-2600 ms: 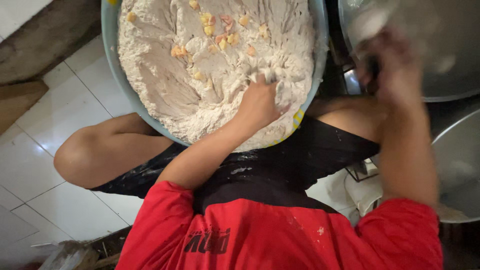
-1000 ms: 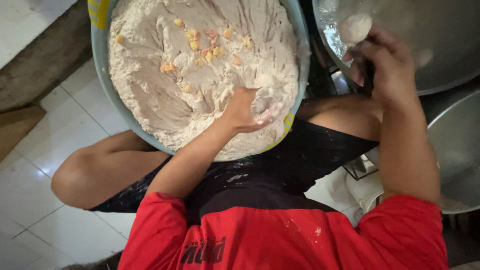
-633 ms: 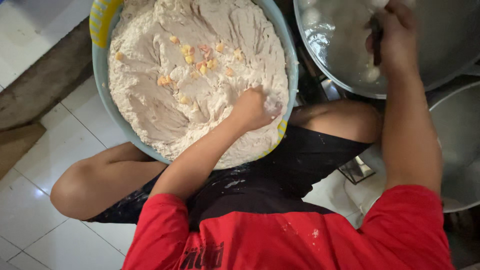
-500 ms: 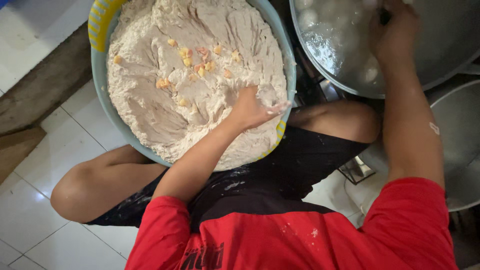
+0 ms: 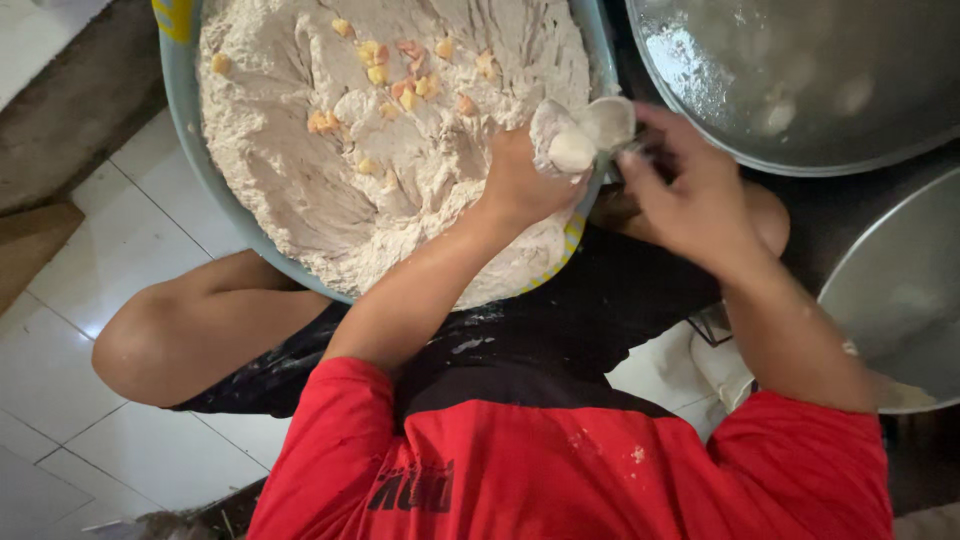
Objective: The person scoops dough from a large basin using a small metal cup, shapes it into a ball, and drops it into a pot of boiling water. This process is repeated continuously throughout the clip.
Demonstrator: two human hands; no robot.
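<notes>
A wide blue-grey basin (image 5: 185, 150) between my knees holds pale, sticky paste (image 5: 400, 190) dotted with orange and yellow bits. My left hand (image 5: 525, 180) is raised over the basin's right rim and squeezes a lump of paste (image 5: 572, 150) that bulges out of the fist as a small ball. My right hand (image 5: 690, 195) is right beside it, fingers closed on a small paste-smeared spoon (image 5: 610, 122) whose tip touches the ball. Most of the spoon's handle is hidden in the hand.
A large metal pot (image 5: 800, 90) with cloudy water and a few pale balls stands at the top right. A second metal pan (image 5: 900, 290) sits at the right edge. My bare left knee (image 5: 190, 330) rests on white floor tiles (image 5: 60, 390).
My left hand has lifted out of the paste with a lump squeezed in it. My right hand has come back from over the metal pot to meet it at the basin's rim.
</notes>
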